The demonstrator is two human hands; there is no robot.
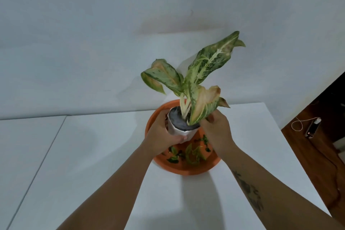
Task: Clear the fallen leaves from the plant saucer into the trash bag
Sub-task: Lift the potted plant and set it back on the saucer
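Observation:
An orange plant saucer (186, 169) sits on a white table. Several fallen green leaves (190, 153) lie in its near half. A small white plant pot (179, 130) with dark soil and a variegated green-and-cream plant (203, 69) is held over the saucer, tilted a little toward me. My left hand (160, 132) grips the pot's left side, fingers curled under it. My right hand (216, 132) clasps its right side under a yellowing leaf. Whether the pot's base touches the saucer is hidden. No trash bag is in view.
The white table (93, 164) runs to a pale wall behind; a second white surface (22, 145) adjoins it on the left. To the right, a dark wooden floor (317, 151) holds a small device with a thin cable (313, 127).

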